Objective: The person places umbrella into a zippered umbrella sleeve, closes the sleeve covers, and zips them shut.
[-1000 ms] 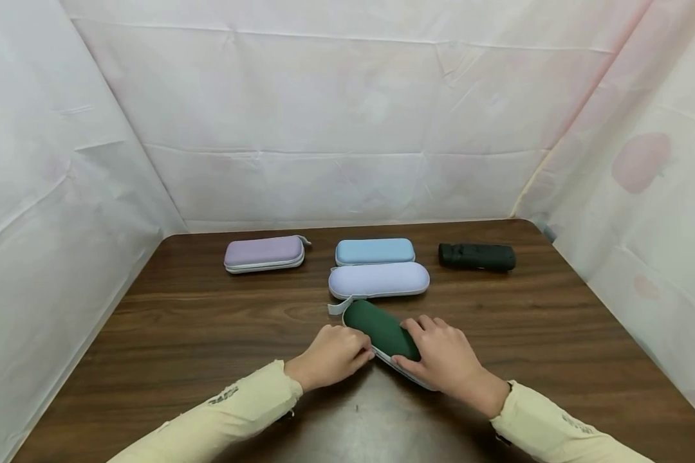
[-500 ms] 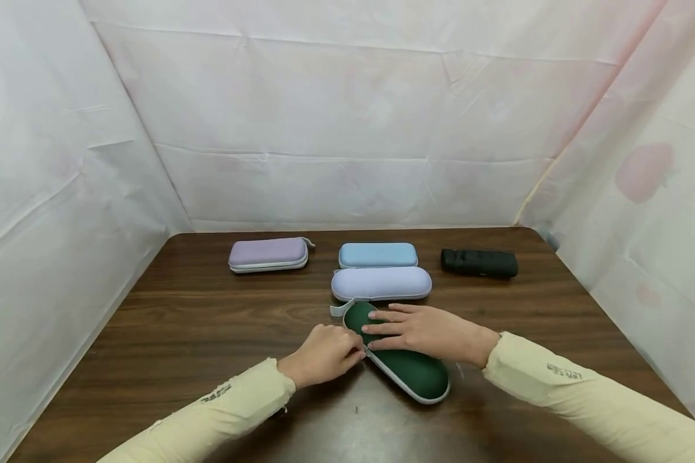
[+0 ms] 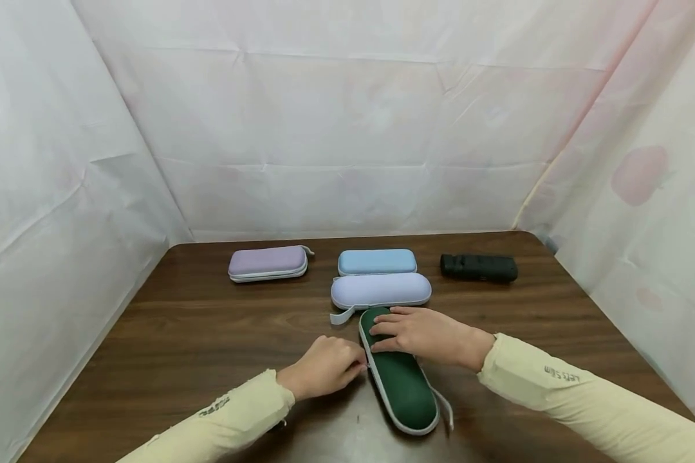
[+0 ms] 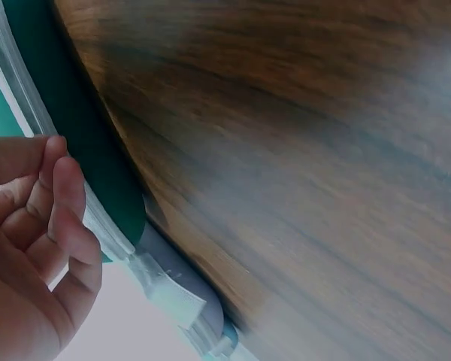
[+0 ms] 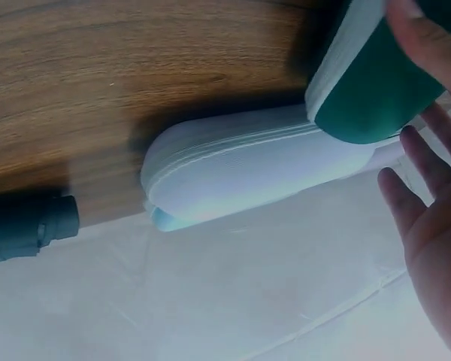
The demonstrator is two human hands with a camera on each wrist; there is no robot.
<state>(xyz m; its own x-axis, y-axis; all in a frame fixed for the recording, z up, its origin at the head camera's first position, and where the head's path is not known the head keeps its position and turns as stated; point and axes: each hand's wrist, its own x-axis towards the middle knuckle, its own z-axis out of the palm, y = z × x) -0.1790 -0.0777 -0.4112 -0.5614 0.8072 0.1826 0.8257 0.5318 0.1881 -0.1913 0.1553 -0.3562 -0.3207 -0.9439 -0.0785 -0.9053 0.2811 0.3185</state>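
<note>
A dark green zip case [image 3: 408, 392] with a pale zipper band lies lengthwise on the wooden table, its near end angled slightly right. At its left side my left hand [image 3: 327, 366] pinches the zipper pull between thumb and forefinger; the pull is mostly hidden by the fingertips. In the left wrist view the thumb and forefinger [image 4: 69, 180] meet right at the zipper band [image 4: 30, 98]. My right hand [image 3: 431, 334] rests on the far half of the lid, fingers spread. A grey strap [image 3: 444, 408] trails from the case's right side.
Just beyond the green case lies a lavender case [image 3: 382, 289] with a grey tab, and a light blue case [image 3: 376, 260] sits behind it. A purple case [image 3: 266, 262] is at the back left, a black cylindrical object [image 3: 477, 267] at the back right. White sheets [image 3: 336, 141] enclose the table.
The right hand has shifted from gripping the near end to lying across the far half. The green case has turned to point more lengthwise, exposing its strap. The left hand keeps its pinch.
</note>
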